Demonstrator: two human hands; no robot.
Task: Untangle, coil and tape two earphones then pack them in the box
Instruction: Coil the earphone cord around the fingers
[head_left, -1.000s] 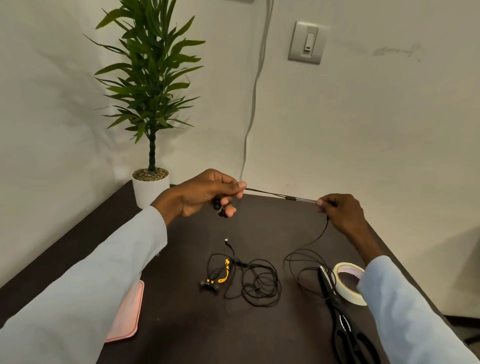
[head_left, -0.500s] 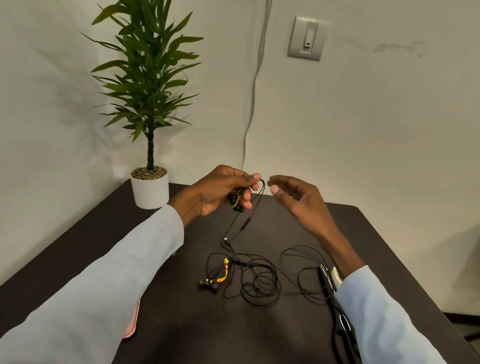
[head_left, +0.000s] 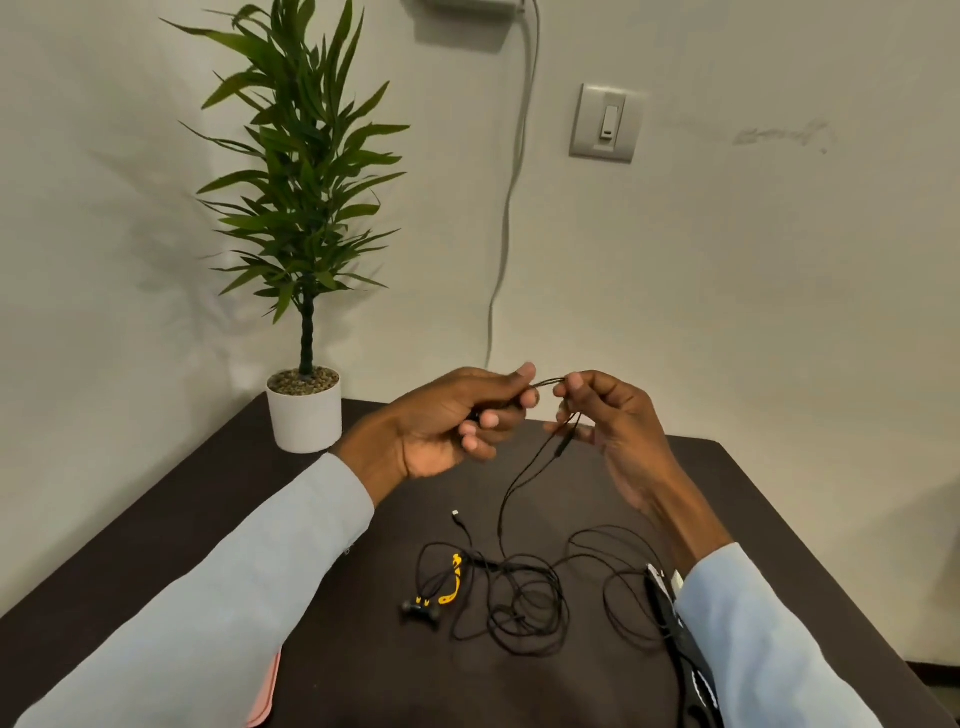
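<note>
We find left hand (head_left: 447, 421) and right hand (head_left: 608, 415) pinching one earphone cable (head_left: 511, 491); its tail apparently joins the tangle (head_left: 519, 597) mid-tabletop (head_left: 727, 493).

Potted plant (head_left: 304, 415) at counter's (head_left: 597, 686) far left corner. Pink item (head_left: 266, 691) at near left edge, partly hidden. Wall switch (head_left: 607, 123) above far edge, grey cable (head_left: 511, 192) hanging beside it.
</note>
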